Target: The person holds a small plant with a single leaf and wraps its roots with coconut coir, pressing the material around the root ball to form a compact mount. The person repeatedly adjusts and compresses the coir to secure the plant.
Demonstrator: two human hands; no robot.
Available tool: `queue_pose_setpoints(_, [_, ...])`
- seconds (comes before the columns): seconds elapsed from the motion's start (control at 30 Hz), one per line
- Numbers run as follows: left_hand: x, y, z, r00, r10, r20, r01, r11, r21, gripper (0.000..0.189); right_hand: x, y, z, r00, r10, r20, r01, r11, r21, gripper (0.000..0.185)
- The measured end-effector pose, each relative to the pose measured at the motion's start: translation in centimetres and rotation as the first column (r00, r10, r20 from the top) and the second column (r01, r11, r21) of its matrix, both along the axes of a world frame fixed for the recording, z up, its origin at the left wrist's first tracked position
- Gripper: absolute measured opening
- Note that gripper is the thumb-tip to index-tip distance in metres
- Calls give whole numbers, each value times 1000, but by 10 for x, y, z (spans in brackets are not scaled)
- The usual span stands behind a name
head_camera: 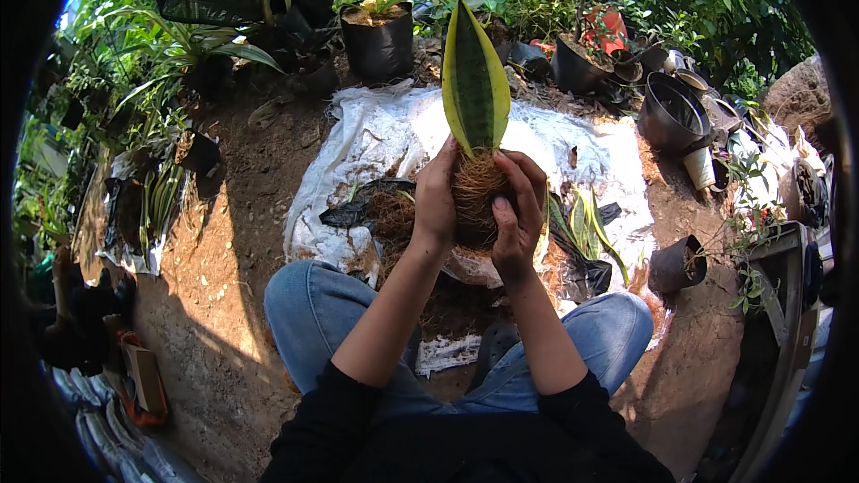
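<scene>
Between both palms I hold a snake plant leaf (475,80) upright, dark green with yellow margins. Its base sits in a round clump of brown root fibre (478,191). My left hand (436,198) cups the clump from the left, and my right hand (520,208) wraps its right side, thumb in front. Below the hands, a black plastic grow bag (349,204) with loose fibre lies on a white woven sack (322,174). Right of my right hand, more yellow-edged snake plant leaves (585,225) lie beside black plastic.
A potted plant in a black grow bag (378,47) stands at the back. Black plastic pots (673,114) crowd the right, and a small black pot (678,263) is tipped over near my right knee. A wooden frame (778,282) stands farther right. Striped-leaf plants (161,198) rest at left.
</scene>
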State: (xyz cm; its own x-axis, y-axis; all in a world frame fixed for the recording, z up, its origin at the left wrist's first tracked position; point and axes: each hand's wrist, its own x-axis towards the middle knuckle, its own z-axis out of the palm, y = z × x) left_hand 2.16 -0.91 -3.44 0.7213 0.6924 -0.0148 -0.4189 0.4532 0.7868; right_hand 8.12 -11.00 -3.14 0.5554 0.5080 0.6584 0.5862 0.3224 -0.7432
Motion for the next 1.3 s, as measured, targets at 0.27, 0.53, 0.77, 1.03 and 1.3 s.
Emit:
queue_pose_setpoints(0.27, [1,1,-3,998,-29,47,32,997,-68,44,2,1,-2,995,33,92,-38,998,55,27])
queue_pose_setpoints(0.53, [-5,-9,12,989,-27,146,32,999,-33,80,4,6,-5,992,-76,98,74,997,29,29])
queue_pose_setpoints(0.77, [-3,-12,6,999,10,35,-22,928,372,71,6,1,-3,988,-122,91,123,992,-7,22])
queue_pose_setpoints(1.03, [2,-15,-3,996,84,-19,-75,958,278,38,6,0,-6,989,-121,88,123,992,-21,46])
queue_pose_setpoints(1.3, [9,-8,-4,975,221,0,-219,968,118,40,27,-1,3,982,-182,-46,188,963,194,60])
